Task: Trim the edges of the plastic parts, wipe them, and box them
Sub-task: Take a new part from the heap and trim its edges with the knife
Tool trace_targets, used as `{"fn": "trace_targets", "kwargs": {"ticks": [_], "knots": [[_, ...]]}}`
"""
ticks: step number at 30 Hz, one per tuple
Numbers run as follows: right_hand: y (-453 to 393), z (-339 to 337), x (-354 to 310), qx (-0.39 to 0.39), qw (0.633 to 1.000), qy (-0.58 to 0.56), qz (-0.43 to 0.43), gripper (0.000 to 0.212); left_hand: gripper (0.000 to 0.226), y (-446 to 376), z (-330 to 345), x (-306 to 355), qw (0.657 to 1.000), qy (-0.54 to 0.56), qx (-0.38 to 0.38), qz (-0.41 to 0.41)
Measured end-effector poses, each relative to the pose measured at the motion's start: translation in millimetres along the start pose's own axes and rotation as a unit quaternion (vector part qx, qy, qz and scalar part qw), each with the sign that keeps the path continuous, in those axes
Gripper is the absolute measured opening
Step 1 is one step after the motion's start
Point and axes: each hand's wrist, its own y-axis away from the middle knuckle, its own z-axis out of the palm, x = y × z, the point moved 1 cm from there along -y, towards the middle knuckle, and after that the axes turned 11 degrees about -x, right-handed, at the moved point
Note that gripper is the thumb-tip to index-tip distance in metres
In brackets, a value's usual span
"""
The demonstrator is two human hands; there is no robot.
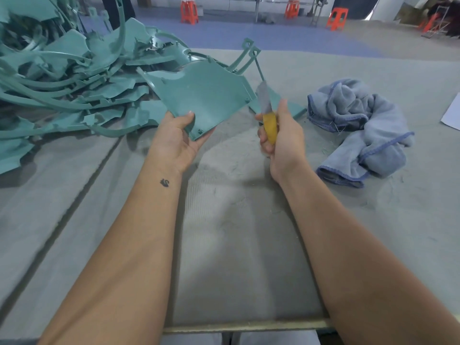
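A wide grey cloth-covered worktable [224, 245] fills most of what I can see from here, its surface dusted with fine shavings around the middle. Across its far left side sprawls a big tangled heap of teal plastic parts [62, 78], flat curved panels mixed with long thin strips, some of them jutting up at the back. On the right side of the table lies a crumpled light-blue towel with darker blue edging [361, 130], well apart from the heap, and the corner of a white sheet of paper [451, 110] shows at the right edge. Beyond the table, on the blue-and-grey floor, stand several orange plastic stools [189, 11]. Just in front of the heap, held up off the table, is one flat teal plastic panel with small screw holes along its edge [204, 95]; the left hand [176, 140] grips its near corner, thumb pressed on the top face and the fingers curled underneath. Just beside it, the right hand [281, 138] is wrapped tightly around the yellow handle of a small knife [270, 128], fingers closed around it, with the grey blade pointing up and away, blurred, right at the panel's right edge; I cannot tell whether the blade touches it. A small dark tattoo [164, 182] sits on the left wrist.
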Motion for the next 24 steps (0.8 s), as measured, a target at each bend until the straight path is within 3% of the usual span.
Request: {"fn": "trace_targets", "kwargs": {"ticks": [2, 8, 19, 24], "knots": [[-1, -2, -2, -0.009, 1.0, 0.007, 0.003, 0.056, 0.033, -1, 2, -1, 1.0, -0.014, -0.004, 0.003], [1, 1, 0, 0.025, 0.997, 0.067, -0.024, 0.025, 0.028, -3, 1, -5, 1.0, -0.014, 0.004, 0.006], [4, 1, 5, -0.01, 0.991, 0.129, -0.045, 0.023, 0.028, -6, 0, -9, 1.0, 0.007, 0.012, 0.006], [6, 7, 9, -0.094, 0.977, 0.182, -0.064, 0.026, 0.027, -6, 3, -12, 0.998, 0.059, 0.007, 0.013]]}}
